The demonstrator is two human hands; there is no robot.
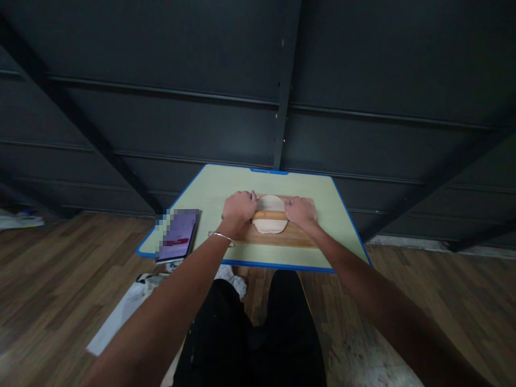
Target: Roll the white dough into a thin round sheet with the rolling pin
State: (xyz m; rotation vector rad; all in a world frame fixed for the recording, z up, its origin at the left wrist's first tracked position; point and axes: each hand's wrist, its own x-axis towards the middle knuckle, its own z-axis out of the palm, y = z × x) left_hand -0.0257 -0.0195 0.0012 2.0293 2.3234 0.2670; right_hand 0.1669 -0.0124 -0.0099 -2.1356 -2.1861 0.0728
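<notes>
A wooden rolling pin (270, 215) lies across a pale, flat, rounded slab (271, 228) that looks like dough or clay. My left hand (239, 206) is closed around the pin's left end, and my right hand (299, 209) is wrapped over its right end. Under the slab is a rectangular wooden board (278, 239). Parts of the board and both pin ends are covered by my fingers. The slab shows both above and below the pin.
The board rests on a pale table (217, 183) with a blue edge. A tablet or book-like flat object (177, 236), partly blurred, lies at the left. White paper or a bag (124, 303) is on the wooden floor (48, 290). A dark panelled wall (193, 123) stands beyond the table.
</notes>
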